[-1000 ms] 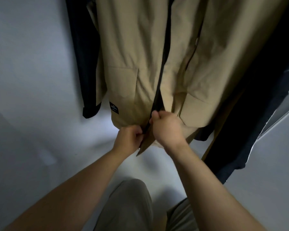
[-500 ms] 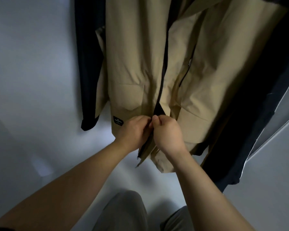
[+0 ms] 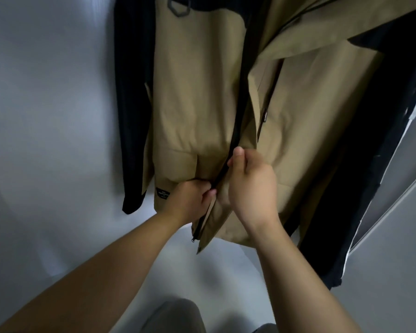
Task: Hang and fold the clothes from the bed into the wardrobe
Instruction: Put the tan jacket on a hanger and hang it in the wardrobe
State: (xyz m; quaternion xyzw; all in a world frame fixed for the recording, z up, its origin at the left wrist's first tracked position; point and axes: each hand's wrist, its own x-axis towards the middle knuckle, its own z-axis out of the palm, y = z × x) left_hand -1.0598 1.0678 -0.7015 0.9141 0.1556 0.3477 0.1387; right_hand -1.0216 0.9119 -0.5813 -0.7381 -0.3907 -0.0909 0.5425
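Note:
A tan jacket (image 3: 192, 97) with black sleeves hangs in front of me inside the wardrobe, its black front zip (image 3: 238, 111) running down the middle. My left hand (image 3: 190, 198) pinches the left front edge near the hem, beside a small black label (image 3: 162, 193). My right hand (image 3: 250, 186) grips the zip a little higher, thumb up against the black strip. The zip's lower end (image 3: 193, 239) dangles below both hands. The hanger is out of view above.
Dark garments (image 3: 380, 140) hang close on the right of the jacket. The pale wardrobe wall (image 3: 48, 116) lies to the left and its floor (image 3: 226, 272) below. A sliding door frame (image 3: 394, 195) runs along the right. My knees (image 3: 178, 318) show at the bottom.
My right hand has risen along the zip while the left stays low on the hem edge. The view has tilted up and closer to the jacket.

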